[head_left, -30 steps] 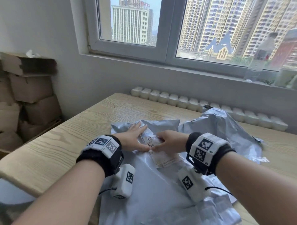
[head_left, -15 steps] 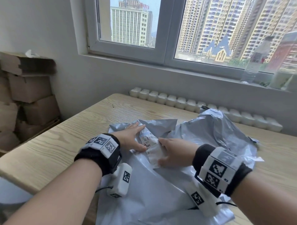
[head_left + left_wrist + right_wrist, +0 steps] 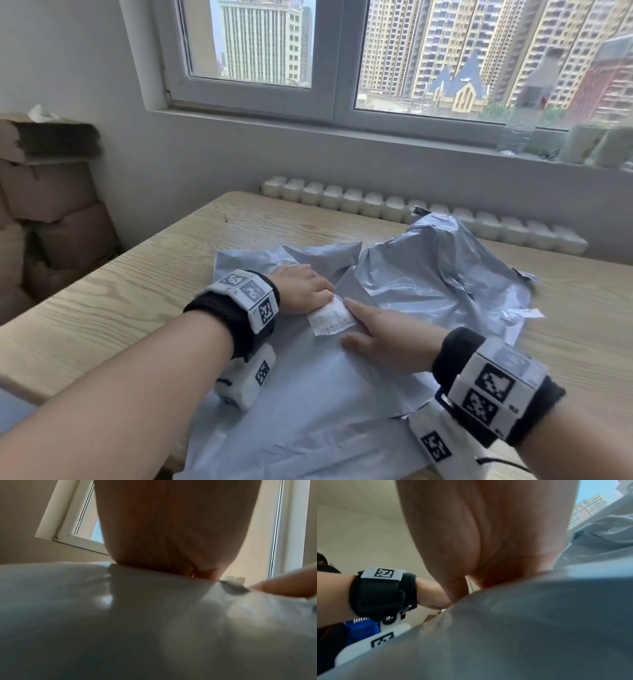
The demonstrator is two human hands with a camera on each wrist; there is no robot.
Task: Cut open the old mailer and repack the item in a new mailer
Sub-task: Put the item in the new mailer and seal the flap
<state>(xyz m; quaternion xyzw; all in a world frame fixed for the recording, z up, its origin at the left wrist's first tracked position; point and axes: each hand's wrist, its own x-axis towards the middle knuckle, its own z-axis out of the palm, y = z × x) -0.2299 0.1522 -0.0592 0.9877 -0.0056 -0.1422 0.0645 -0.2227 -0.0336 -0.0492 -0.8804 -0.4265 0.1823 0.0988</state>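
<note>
A smooth grey mailer (image 3: 308,411) lies flat on the wooden table (image 3: 137,291), near me. A small white labelled packet (image 3: 330,317) shows at its far end, partly covered by grey film. My left hand (image 3: 301,287) presses down at the packet's upper left edge. Beside the packet's right edge my right hand (image 3: 380,329) lies flat on the film, index finger straight. A crumpled grey mailer (image 3: 438,274) is heaped behind, to the right. The wrist views show only each palm (image 3: 163,534) (image 3: 488,534) resting on grey film (image 3: 120,615) (image 3: 522,628).
Cardboard boxes (image 3: 51,205) are stacked by the wall at left. A row of white blocks (image 3: 342,198) runs along the table's far edge under the window. Bottles (image 3: 527,120) stand on the sill at right. A blue crate (image 3: 361,628) sits low at left.
Both hands have drawn toward me along the mailer. Less of the white packet shows now, with grey film over more of it. The right hand went from curled to flat.
</note>
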